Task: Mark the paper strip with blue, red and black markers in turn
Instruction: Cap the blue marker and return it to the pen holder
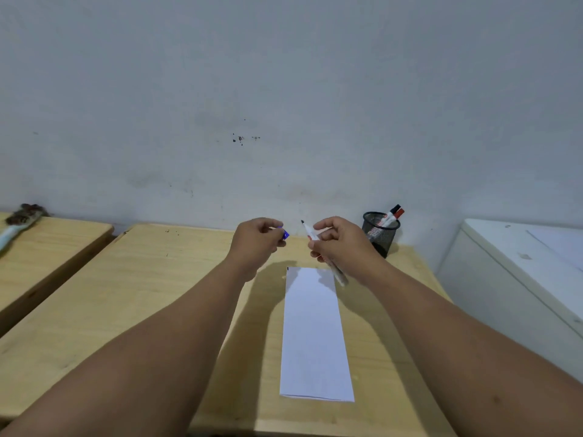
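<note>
One white paper strip [315,335], long and narrow, flat on the wooden desk [151,294], a small dark mark at its far left corner. Right hand [339,244] pinching one uncapped marker [310,232], tip up. Left hand [257,242] pinching one blue cap [285,234]. Two more markers, red-capped [398,213] and black-capped [394,209], in one mesh cup [380,233].

A single head-worn wide-angle view looks forward and down over a wooden desk [142,294], close to it; the wall [284,89] fills the frame's upper half.
</note>
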